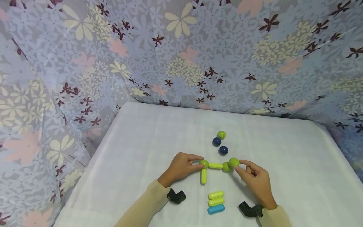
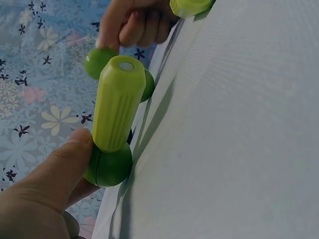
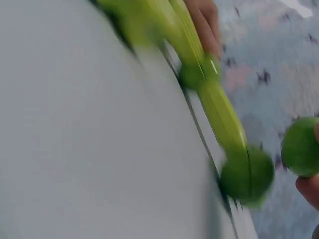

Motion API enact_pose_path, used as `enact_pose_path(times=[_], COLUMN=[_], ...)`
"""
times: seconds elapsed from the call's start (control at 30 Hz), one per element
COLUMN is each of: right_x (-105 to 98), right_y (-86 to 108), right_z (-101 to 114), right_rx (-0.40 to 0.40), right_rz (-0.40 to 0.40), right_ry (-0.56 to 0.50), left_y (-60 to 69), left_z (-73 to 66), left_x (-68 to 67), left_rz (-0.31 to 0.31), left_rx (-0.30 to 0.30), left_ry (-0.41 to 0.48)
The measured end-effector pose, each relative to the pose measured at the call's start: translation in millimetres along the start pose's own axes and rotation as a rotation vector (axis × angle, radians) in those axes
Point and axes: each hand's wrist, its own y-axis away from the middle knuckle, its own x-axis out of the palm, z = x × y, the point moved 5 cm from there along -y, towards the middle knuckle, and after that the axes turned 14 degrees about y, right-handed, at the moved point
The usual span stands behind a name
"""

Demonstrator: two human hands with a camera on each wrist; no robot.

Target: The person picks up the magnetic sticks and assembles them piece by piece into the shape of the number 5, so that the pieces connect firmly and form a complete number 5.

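My left hand [image 1: 181, 167] pinches a green ball [image 1: 204, 163] between thumb and fingers. From that ball one yellow-green rod [image 1: 216, 165] runs right to a second green ball [image 1: 226, 167]. Another yellow-green rod [image 1: 203, 176] extends toward the front, its end with a round grey spot [image 2: 126, 65] facing the left wrist camera. My right hand [image 1: 256, 181] pinches a loose green ball [image 1: 234, 162] by its side. In the right wrist view, a gap separates this held ball [image 3: 301, 147] from the end ball [image 3: 247, 174].
Behind the hands lie a green ball [image 1: 221, 135] and two dark blue balls [image 1: 216, 141]. In front, two yellow-green rods [image 1: 216, 201] and a blue rod [image 1: 216, 209] lie side by side on the white-covered table [image 1: 136, 145]. Floral cloth [image 1: 181, 63] hangs behind.
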Motion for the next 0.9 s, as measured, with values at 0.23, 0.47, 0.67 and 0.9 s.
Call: enact_pose_path(times=[0.23,0.47,0.67,0.9], right_x=[24,38,42,47], right_y=[32.7,49.2,53.7,56.6], right_z=[43,66,77,82], right_rx=[-0.32,-0.426,-0.497,-0.561], right_rz=[0.116,0.22,0.173,0.101], right_ry=[-0.009,0.022,0.144,0.243], left_y=[0.6,-1.3,-0.6,-0.8], left_z=[0.6,1.4,-0.1,3.0], left_x=[-2.2,0.6,0.3,2.3], left_rz=[-0.01,0.009,0.007,0.0], left_rx=[0.001,-0.014,0.003,0.034], left_ry=[0.004,-0.016,-0.019,-0.009])
